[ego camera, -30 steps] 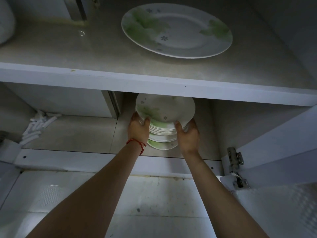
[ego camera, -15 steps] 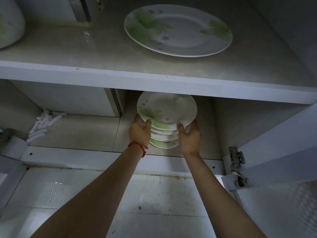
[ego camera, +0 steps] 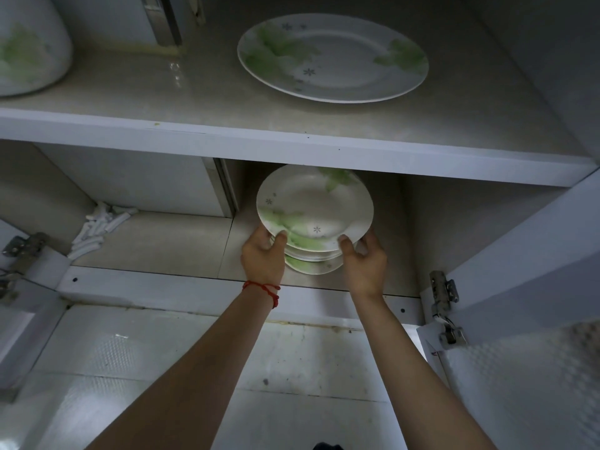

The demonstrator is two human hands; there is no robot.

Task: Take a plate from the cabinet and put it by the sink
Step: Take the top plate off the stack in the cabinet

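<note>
A white plate with green leaf prints is tilted up off a stack of like plates on the lower shelf of the open cabinet. My left hand, with a red string at the wrist, grips the plate's left rim, thumb on top. On the right rim sits the thumb of my right hand, with its fingers under the edge. The stack's far part is hidden behind the lifted plate.
The upper shelf carries a large flat plate and a white pot with green print at far left. White rod-shaped pieces lie at the lower shelf's left. An open door with hinges is to the right.
The top plate has risen and tilted further off the stack, both hands moving up with it. The view has shifted slightly.
</note>
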